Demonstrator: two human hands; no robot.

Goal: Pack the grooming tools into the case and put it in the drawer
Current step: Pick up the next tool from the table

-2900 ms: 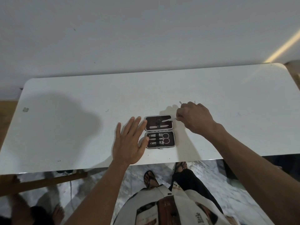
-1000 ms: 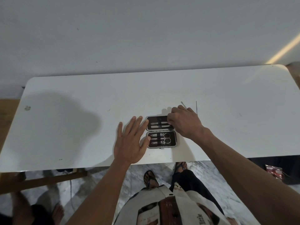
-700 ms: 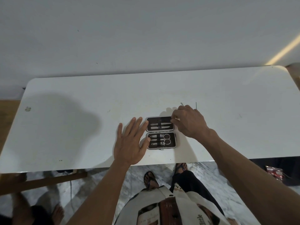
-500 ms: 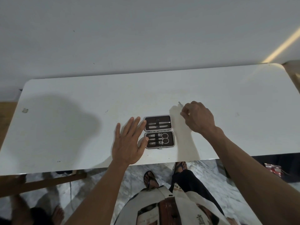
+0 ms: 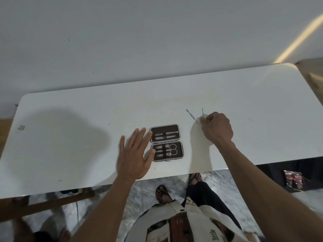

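Observation:
The brown grooming case (image 5: 167, 142) lies open on the white table (image 5: 253, 109). Its far half holds two slim tools; its near half holds scissors, clippers and a file under elastic straps. My left hand (image 5: 135, 155) rests flat on the table with fingers spread, fingertips and thumb against the case's left edge. Right of the case, two thin metal tools lie loose: a slanted one (image 5: 191, 115) and a short upright one (image 5: 202, 111). My right hand (image 5: 216, 128) has its fingers pinched at their near ends; whether it grips one is unclear.
A pale wall rises directly behind the table. The table's near edge runs just below the case, with my legs and sandalled feet (image 5: 162, 194) on the marble floor beneath. A wooden bar (image 5: 52, 205) shows at lower left, a dark red packet (image 5: 293, 180) on the floor at right.
My right hand left the case's far half, where a second tool now sits, and moved right to the loose thin tools. The left hand and case have stayed put.

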